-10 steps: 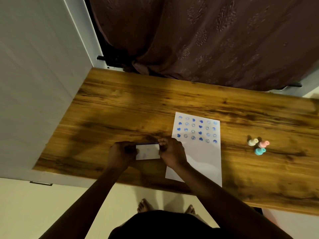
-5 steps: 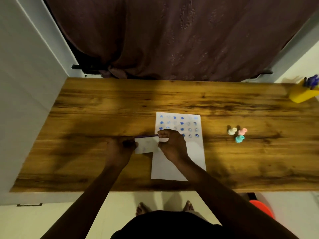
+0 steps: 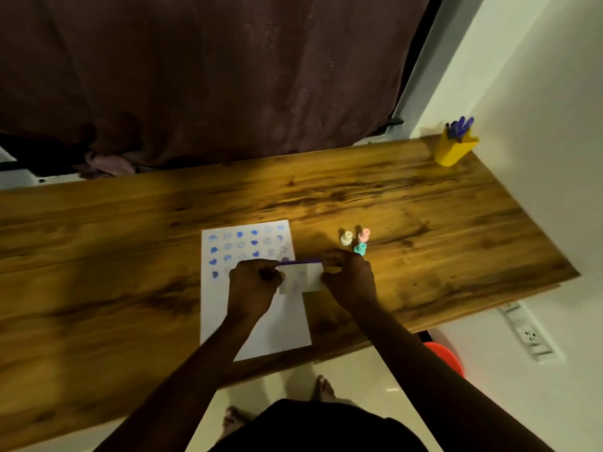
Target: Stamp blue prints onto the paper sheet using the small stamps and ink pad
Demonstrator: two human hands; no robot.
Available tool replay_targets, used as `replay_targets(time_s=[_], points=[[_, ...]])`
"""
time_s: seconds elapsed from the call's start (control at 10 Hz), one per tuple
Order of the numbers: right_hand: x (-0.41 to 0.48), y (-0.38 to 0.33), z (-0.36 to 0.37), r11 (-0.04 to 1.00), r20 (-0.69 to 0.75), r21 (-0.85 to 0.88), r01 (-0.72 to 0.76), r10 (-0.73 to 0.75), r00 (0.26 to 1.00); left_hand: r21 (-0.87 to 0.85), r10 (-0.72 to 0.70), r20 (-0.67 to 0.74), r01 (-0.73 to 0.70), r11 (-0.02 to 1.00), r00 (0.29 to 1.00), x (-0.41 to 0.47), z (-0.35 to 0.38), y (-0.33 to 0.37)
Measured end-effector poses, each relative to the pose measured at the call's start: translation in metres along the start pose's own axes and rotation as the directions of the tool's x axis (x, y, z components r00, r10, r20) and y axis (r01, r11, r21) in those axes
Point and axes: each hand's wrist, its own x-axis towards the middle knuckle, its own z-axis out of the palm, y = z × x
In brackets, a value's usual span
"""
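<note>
A white paper sheet [image 3: 261, 324] lies on the wooden table [image 3: 98, 288], its upper part covered with rows of blue prints. Both hands hold a small white ink pad box [image 3: 301, 278] with a blue top edge above the sheet's right edge. My left hand [image 3: 253, 282] grips its left end and my right hand [image 3: 350, 277] grips its right end. Three small stamps stand just beyond my right hand: a cream stamp [image 3: 346, 238], a pink stamp [image 3: 363, 234] and a teal stamp [image 3: 360, 247].
A yellow pen holder [image 3: 453, 150] with blue pens stands at the table's far right corner by the white wall. A dark curtain [image 3: 212, 76] hangs behind the table. A red object [image 3: 445, 357] sits on the floor, and bare feet show below the near edge.
Both hands have carried the ink pad box to the right, from left of the sheet to over its right edge, near the three stamps. The camera has swung right too.
</note>
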Motion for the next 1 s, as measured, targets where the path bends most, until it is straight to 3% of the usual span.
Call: replay_targets(time_s=[0.4, 0.8, 0.9, 1.0], points=[[0.037, 0.067, -0.053, 0.996, 0.062, -0.029, -0.083, 0.085, 0.995, 0.122, -0.047, 0.047, 0.040, 0.992, 0.998, 0.007, 0.097, 0.022], [0.052, 0.086, -0.049, 0.998, 0.143, 0.019, -0.067, 0.064, 0.988, 0.177, -0.062, 0.051, 0.052, 0.983, 0.997, 0.011, 0.110, 0.015], [0.049, 0.086, -0.049, 0.997, 0.132, -0.059, -0.046, 0.053, 0.990, 0.182, -0.051, 0.050, 0.041, 0.982, 0.997, 0.012, 0.108, 0.015], [0.047, 0.084, -0.050, 0.979, 0.032, -0.203, 0.019, -0.013, 0.999, 0.147, -0.030, 0.019, 0.027, 0.989, 0.999, 0.014, 0.102, 0.018]])
